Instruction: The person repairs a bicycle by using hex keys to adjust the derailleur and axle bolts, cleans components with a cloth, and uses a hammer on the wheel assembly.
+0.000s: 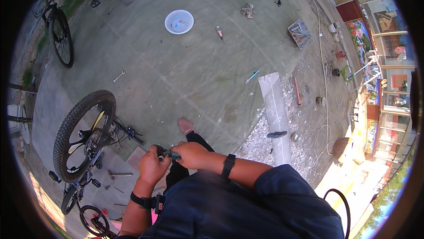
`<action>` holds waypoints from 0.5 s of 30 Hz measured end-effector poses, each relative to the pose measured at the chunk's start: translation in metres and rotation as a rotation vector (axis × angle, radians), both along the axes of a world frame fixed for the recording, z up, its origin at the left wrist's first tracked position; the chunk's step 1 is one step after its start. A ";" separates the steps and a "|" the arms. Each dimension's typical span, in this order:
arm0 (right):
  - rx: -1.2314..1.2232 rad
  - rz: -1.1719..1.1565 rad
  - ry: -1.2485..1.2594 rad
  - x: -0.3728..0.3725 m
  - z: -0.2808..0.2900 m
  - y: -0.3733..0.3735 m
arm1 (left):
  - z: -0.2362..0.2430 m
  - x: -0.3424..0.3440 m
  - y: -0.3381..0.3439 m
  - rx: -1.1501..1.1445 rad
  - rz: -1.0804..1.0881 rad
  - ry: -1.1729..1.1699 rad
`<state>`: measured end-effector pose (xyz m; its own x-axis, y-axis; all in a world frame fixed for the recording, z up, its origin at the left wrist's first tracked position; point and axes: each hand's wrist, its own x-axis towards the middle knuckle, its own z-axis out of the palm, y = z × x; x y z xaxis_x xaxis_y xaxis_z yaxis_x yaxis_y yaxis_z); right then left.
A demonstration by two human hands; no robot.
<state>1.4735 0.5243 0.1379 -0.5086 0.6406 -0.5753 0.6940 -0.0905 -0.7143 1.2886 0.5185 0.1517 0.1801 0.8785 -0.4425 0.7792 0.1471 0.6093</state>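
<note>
In front of my body, both hands meet low in the middle of the view. My right hand (194,156) is closed around a green-handled tool (176,155), most of which its fingers cover. Beside it, my left hand (152,167) is closed at the tool's other end, on a small dark piece whose kind I cannot make out. A bicycle with a wide knobbly tyre (59,139) stands to the left of my hands. Its handlebar (129,132) reaches close to my left hand. Below it on the ground lies a hammer (121,175).
A wrench (119,76), a white basin (179,22), a red-and-black screwdriver (219,32) and a blue-handled tool (252,77) lie ahead. To the right are a long grey board (274,102) and a grey crate (299,33). Another bicycle (60,36) stands far left.
</note>
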 end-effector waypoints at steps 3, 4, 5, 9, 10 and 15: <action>0.034 -0.025 0.008 0.001 -0.001 -0.004 | -0.001 0.006 -0.001 0.050 0.013 -0.003; 0.049 -0.033 0.010 0.001 -0.002 -0.004 | -0.003 0.007 -0.002 0.075 0.019 -0.004; 0.055 -0.043 0.016 0.000 -0.003 -0.005 | -0.004 0.008 -0.002 0.085 0.019 -0.004; 0.076 -0.072 0.040 -0.003 -0.004 -0.007 | -0.008 0.009 -0.004 0.136 0.029 0.006; 0.081 -0.076 0.046 -0.004 -0.003 -0.007 | -0.008 0.009 -0.005 0.152 0.034 0.010; 0.126 -0.107 0.025 -0.010 -0.006 -0.012 | -0.012 0.004 -0.007 0.185 0.030 0.066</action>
<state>1.4632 0.5123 0.1316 -0.4467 0.7583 -0.4748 0.6670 -0.0713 -0.7416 1.2931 0.5117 0.1397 0.1287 0.9504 -0.2830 0.8151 0.0611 0.5761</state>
